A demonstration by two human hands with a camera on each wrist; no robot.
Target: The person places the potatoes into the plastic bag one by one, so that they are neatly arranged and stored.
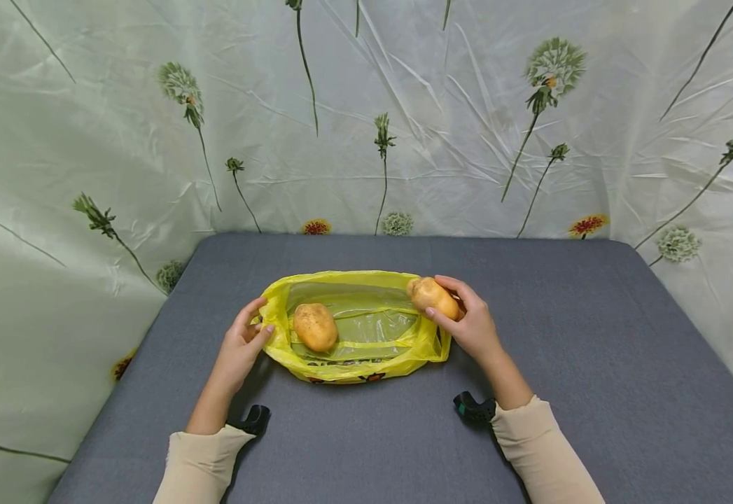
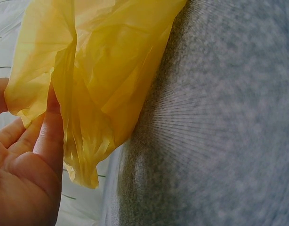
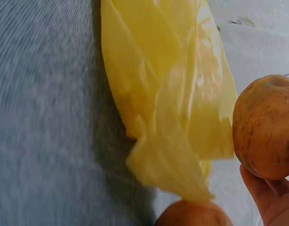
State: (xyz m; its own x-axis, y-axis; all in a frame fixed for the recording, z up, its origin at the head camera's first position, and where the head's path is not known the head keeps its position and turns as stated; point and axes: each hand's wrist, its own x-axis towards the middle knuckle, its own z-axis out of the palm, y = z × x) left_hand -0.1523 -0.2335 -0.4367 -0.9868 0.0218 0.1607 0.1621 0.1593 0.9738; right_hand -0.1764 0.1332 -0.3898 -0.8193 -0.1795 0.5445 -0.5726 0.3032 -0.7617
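A yellow plastic bag [image 1: 353,374] lies with its mouth wide open on the grey surface. Inside, toward its left end, rests one potato [image 1: 315,327]. My left hand [image 1: 244,343] holds the bag's left edge; in the left wrist view the thin yellow film [image 2: 121,70] passes between its fingers. My right hand [image 1: 475,325] grips another potato [image 1: 434,297] over the bag's right rim, thumb on the near side. In the right wrist view this potato [image 3: 264,127] sits in the fingertips, beside the bag. Below it shows a rounded orange-brown shape [image 3: 194,215], mostly cut off; I cannot tell what it is.
The dark grey padded surface [image 1: 568,336] extends around the bag on all sides. A pale, flower-printed sheet [image 1: 341,154] hangs behind it and along the sides. Black wrist mounts [image 1: 475,407] sit on both forearms, above the beige sleeves.
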